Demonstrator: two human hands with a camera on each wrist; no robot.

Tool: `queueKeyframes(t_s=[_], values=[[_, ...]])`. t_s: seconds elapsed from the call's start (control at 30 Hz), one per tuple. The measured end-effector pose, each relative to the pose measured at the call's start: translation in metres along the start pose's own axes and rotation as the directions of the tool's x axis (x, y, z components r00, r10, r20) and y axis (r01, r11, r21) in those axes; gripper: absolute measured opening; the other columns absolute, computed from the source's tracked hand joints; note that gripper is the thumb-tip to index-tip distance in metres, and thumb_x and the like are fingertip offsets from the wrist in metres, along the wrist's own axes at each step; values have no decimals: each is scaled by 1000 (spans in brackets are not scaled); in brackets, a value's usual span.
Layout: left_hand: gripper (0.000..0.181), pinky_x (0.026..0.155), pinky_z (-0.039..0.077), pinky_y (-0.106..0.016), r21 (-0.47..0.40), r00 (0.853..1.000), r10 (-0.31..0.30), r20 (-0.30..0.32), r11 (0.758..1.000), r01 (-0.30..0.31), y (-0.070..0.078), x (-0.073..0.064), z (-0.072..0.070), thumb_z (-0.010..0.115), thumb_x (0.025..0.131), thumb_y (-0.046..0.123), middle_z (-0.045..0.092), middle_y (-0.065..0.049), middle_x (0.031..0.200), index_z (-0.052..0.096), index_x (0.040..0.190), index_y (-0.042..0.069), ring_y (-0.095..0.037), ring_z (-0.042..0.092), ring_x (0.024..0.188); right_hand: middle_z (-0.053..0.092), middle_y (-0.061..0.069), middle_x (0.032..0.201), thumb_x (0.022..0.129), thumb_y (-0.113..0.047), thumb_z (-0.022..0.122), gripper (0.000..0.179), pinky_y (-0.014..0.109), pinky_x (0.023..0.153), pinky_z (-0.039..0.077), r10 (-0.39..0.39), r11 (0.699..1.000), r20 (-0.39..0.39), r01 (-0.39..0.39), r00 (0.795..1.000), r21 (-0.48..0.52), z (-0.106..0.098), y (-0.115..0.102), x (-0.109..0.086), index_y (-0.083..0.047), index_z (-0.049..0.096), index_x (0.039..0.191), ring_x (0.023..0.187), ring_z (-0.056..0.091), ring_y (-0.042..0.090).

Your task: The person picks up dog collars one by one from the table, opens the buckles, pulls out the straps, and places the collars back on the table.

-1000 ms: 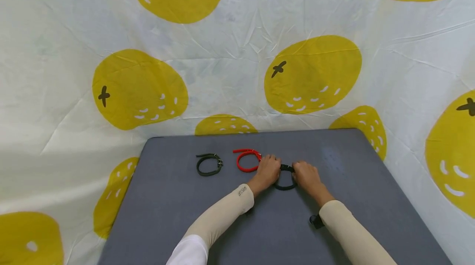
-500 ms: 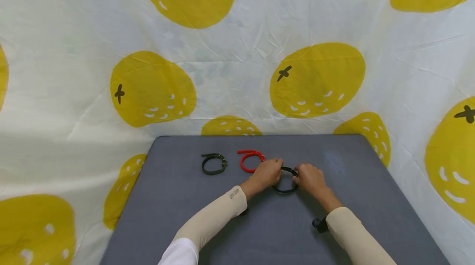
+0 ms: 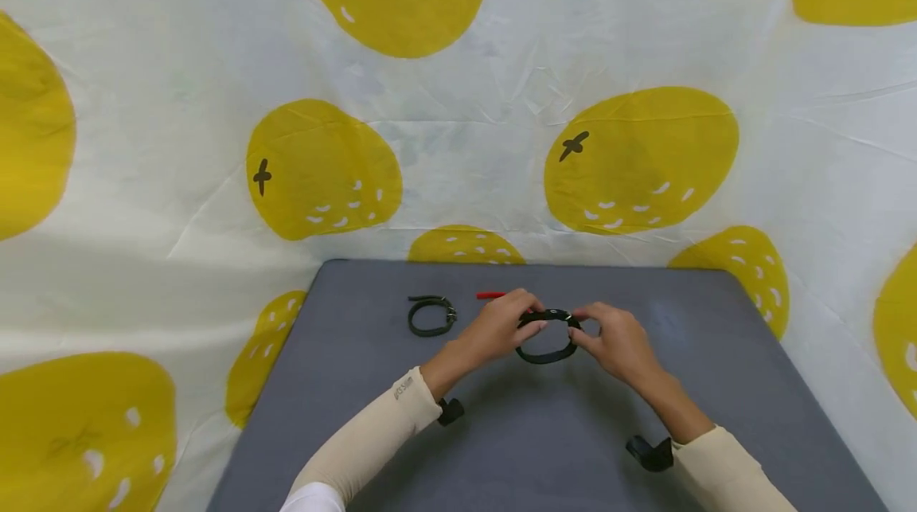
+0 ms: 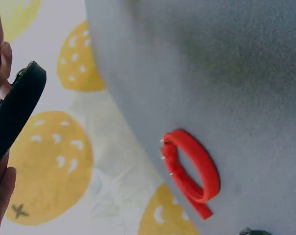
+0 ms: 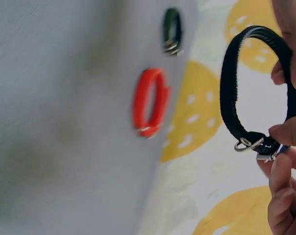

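Both hands hold a black pet collar [image 3: 548, 357], buckled into a loop and raised above the grey table [image 3: 544, 448]. My left hand [image 3: 497, 326] pinches its left part between thumb and fingers. At the metal buckle, my right hand [image 3: 622, 342] pinches the strap with thumb and fingertips. The right wrist view shows the collar's D-ring [image 5: 248, 145] hanging beside the buckle. Behind my left hand lies a red collar [image 4: 200, 164], mostly hidden in the head view. Left of that, a dark green collar [image 3: 430, 332] rests on the table, looped and buckled.
A pale cloth [image 3: 458, 170] printed with yellow fruit hangs behind the table and along its sides. Black wrist cameras [image 3: 650, 454] sit below both wrists. The table's back edge runs just beyond the collars.
The black collar has come up off the table in both hands. My fingers have turned so that thumbs and fingertips show on the strap. The head view has shifted right.
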State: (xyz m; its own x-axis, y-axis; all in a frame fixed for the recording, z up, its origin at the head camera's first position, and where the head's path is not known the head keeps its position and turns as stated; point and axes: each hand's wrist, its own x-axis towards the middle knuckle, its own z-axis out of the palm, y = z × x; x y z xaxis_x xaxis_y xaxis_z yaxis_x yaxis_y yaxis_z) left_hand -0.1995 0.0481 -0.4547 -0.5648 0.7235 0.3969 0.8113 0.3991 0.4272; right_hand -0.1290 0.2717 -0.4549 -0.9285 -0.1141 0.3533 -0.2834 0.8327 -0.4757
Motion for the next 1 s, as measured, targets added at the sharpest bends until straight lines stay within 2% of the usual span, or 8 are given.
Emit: queueKeyframes(t_s=[0.17,0.27,0.37,0.53,0.67,0.77,0.9,1.0], values=[[20,76,51,-16,-68,988,119,-97,990,-126,8,-19,-27,72,94,22,65,-1,106,66,109,10,-9,62,90,74,6,99,83,-13,83,22,23,44,40,-53,986,40,46,998,160,-16,-21,-5,-10,75,103,49,43,1],[20,78,53,-19,-113,981,145,-127,981,-159,12,-28,-41,72,94,22,65,0,108,65,109,11,-8,62,93,72,1,97,84,-15,82,21,23,43,39,-71,965,60,54,996,256,-24,-32,-7,-13,75,104,46,41,1],[21,82,52,-18,-127,976,156,-155,976,-176,14,-35,-53,73,93,22,65,0,110,64,109,12,-7,62,96,69,-4,96,88,-18,78,20,24,43,39,-66,944,86,34,994,328,-29,-43,-10,-15,76,108,45,42,4],[26,90,50,-15,-132,960,191,-207,966,-221,18,-49,-67,78,88,18,67,-2,110,65,109,10,-10,64,100,65,-10,92,92,-18,74,14,23,44,39,-95,918,139,33,986,396,-36,-62,-16,-21,76,105,45,41,4],[27,89,52,-18,-177,949,192,-252,955,-240,16,-62,-75,81,84,14,69,-3,108,65,106,10,-11,66,99,64,-14,89,89,-15,77,16,20,43,38,-212,907,105,156,972,391,-35,-76,-17,-26,74,100,46,37,-1],[27,86,55,-20,-220,937,182,-297,942,-252,13,-71,-77,83,81,9,70,-5,104,66,103,9,-13,68,97,64,-15,88,88,-14,79,18,19,43,37,-268,895,65,223,961,387,-30,-86,-17,-26,75,100,47,37,-3],[26,83,57,-23,-270,926,168,-339,925,-267,10,-80,-76,82,81,4,70,-8,102,66,102,8,-17,69,96,67,-15,89,85,-16,82,18,19,43,37,-259,890,67,211,964,403,-22,-93,-18,-25,76,99,47,38,-3],[27,82,57,-23,-282,926,155,-346,923,-260,7,-86,-75,82,80,3,70,-8,102,66,101,8,-17,69,95,67,-15,89,83,-17,83,19,19,42,37,-249,895,84,196,965,400,-16,-96,-18,-24,76,98,47,38,-3]])
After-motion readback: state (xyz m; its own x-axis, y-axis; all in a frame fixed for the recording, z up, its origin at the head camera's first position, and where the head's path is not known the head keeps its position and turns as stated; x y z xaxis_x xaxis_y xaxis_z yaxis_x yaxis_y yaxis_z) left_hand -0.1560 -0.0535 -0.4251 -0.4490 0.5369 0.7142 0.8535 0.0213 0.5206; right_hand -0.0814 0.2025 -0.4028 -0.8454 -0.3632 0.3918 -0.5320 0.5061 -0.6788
